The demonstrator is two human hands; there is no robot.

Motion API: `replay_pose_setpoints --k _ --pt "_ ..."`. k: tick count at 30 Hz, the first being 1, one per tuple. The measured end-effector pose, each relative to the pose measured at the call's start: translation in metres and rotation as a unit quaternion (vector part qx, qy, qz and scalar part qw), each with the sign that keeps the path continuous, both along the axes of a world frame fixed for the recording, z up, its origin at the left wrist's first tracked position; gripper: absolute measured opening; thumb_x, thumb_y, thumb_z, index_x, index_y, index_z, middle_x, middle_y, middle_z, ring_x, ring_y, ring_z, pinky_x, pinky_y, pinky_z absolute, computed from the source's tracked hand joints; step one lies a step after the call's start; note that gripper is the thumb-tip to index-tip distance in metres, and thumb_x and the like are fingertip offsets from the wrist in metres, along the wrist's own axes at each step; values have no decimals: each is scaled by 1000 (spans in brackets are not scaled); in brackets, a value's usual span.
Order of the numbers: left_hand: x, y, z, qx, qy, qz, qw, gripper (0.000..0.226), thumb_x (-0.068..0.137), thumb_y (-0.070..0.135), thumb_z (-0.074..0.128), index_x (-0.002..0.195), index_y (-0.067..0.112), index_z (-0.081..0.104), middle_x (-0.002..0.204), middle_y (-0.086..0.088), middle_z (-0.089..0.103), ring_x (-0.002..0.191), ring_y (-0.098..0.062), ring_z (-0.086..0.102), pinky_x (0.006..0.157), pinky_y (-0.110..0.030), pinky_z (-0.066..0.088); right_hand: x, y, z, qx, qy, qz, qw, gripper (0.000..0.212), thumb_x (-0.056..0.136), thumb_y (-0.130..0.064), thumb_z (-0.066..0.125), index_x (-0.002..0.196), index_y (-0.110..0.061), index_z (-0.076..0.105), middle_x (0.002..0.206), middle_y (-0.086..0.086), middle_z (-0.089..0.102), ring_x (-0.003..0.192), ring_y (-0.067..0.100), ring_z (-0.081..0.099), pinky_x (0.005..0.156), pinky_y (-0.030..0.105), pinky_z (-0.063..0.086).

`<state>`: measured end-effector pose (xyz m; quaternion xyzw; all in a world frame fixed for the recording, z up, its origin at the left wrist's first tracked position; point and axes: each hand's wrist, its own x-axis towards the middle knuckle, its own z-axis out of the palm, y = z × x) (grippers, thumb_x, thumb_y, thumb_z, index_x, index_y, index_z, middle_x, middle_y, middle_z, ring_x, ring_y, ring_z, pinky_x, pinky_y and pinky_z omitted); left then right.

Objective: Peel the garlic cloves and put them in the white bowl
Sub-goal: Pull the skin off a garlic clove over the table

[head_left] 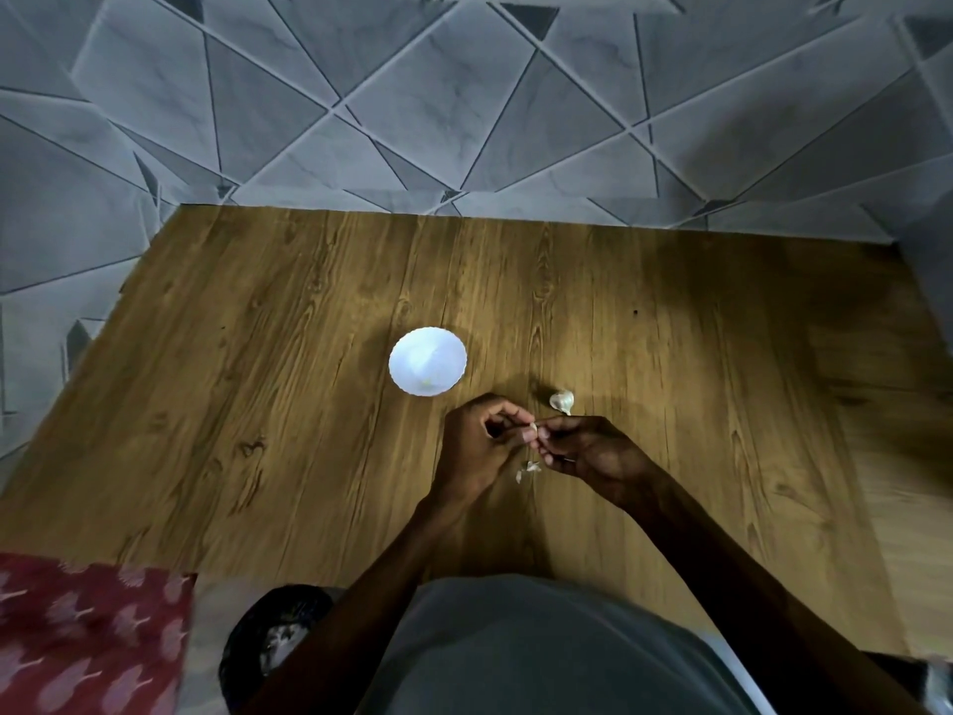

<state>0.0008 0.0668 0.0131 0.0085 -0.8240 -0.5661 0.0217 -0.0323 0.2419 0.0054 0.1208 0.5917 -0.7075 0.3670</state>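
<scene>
Currently we pinch one clove (535, 429) between the fingers (508, 411) of left hand (477, 448) and right hand (588, 448), just above the desk (258, 405). Bowl (428, 348) sits near, to the left. Spare garlic (562, 401) lies just beyond the right hand. Risk: the clove slips out mid-peel and rolls off, or skin scraps (528, 469) land in the bowl.

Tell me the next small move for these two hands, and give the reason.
Probably strip the next bit of skin from the garlic clove. The left hand and right hand both pinch it above the table, skin scraps lie beneath, and it has not reached the white bowl. How much skin remains is too small to tell.
</scene>
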Motion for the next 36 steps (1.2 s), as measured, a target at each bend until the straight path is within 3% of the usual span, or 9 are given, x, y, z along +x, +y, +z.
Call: replay_pose_setpoints --k 4,7,13,21,25,31,36 --pt "1 1 3 -21 21 14 999 9 76 11 80 83 16 76 79 13 72 76 -6 68 71 -25 54 1 -2 2 10 10 -1 1000 23 92 2 59 113 9 66 107 19 70 79 11 68 73 25 53" --pt "2 1 5 -40 41 22 998 9 75 11 81 81 15 77 78 13 72 74 -4 68 69 -21 53 3 -3 5 4 16 -11 1000 17 90 6 59 102 2 71 97 15 72 77 12 69 74 27 53" --pt "3 -1 6 -56 53 17 997 8 74 11 81 76 17 76 75 13 72 72 -4 68 68 -25 55 5 -4 12 45 72 -8 996 24 86 13 60 91 -6 73 87 8 73 79 17 68 68 23 55" --pt "-3 -5 3 -29 1 -32 999 10 75 8 78 79 12 70 75 9 70 71 -9 66 68 -29 52 2 -1 18 103 167 54 979 14 87 6 62 98 9 70 91 12 74 88 19 69 77 29 55" --pt "-4 -7 2 -20 -3 -46 999 13 74 7 78 77 15 68 74 9 69 71 -10 66 68 -30 52 2 -2 22 108 163 67 978 14 88 6 60 94 2 72 97 21 72 90 25 67 75 28 55" --pt "-5 -10 2 -9 8 -59 998 17 74 0 76 76 13 66 73 8 68 72 -10 66 69 -21 50 2 -4 25 94 148 71 982 14 88 7 61 97 2 71 90 16 71 82 21 65 74 26 55" --pt "-8 -12 -1 -22 13 -76 997 15 76 2 74 76 12 63 75 9 65 75 -11 64 71 -21 48 1 -5 21 94 153 75 981 16 87 7 60 93 -1 73 95 27 70 85 29 62 80 38 51"
